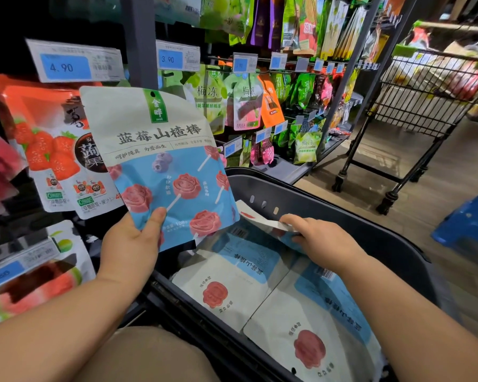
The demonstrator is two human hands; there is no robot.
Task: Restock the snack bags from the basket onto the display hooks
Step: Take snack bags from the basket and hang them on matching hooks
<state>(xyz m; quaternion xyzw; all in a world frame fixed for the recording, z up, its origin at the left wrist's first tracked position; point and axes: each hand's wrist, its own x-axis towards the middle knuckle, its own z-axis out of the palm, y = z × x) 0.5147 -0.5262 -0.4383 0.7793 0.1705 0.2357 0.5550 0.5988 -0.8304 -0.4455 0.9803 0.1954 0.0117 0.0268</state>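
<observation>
L hand grips a blue-and-cream lollipop bag by its bottom corner, thumb on the front. It's held upright in front of the strawberry bags hanging below the 4.90 price tag. R hand pinches the edge of a 2nd bag inside the black basket, w/ more matching bags lying flat beneath. Wire cart stands at right.

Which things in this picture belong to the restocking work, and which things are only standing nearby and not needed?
For the job:
- left hand holding the raised blue bag
- right hand pinching a second bag
- basket with more blue bags

Just nearby:
- wire trolley
- blue stool
- strawberry bags, already hanging
- green jelly bags
</observation>
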